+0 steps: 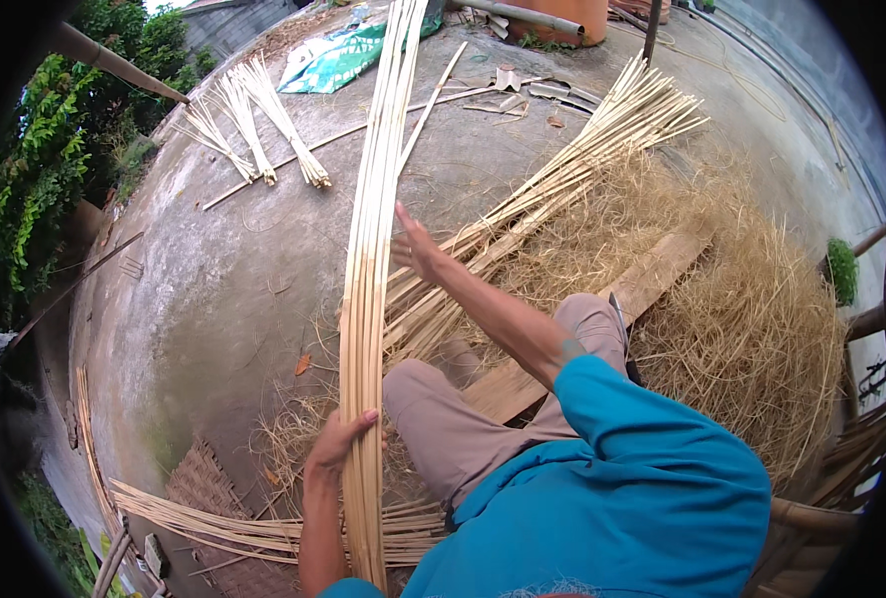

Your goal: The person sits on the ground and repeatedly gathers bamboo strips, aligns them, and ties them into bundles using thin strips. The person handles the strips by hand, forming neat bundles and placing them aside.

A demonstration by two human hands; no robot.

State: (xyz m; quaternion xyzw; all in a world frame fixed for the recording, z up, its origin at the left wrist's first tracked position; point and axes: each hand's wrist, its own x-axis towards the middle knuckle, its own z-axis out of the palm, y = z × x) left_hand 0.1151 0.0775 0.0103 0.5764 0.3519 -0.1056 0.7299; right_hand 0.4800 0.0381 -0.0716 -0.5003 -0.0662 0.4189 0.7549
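Observation:
A long bundle of pale split bamboo strips (368, 289) runs upright through the middle of the view, from my lap side to the far edge. My left hand (335, 444) grips it low down, the thumb lying across the strips. Beside the bundle's right side, farther up, is my right hand (419, 247), fingers stretched and thumb raised; whether its fingertips touch the strips I cannot tell. Just beyond that hand, one strip (433, 110) slants away from the bundle. Another thick pile of bamboo strips (552, 189) lies under and past my right forearm.
A heap of curly bamboo shavings (732, 329) spreads at right, around a wooden plank (662, 269). Three small tied bundles (253, 125) lie far left on the concrete. More strips (203, 523) lie near left on a woven mat (208, 478). A green-white sack (333, 60) sits at the back.

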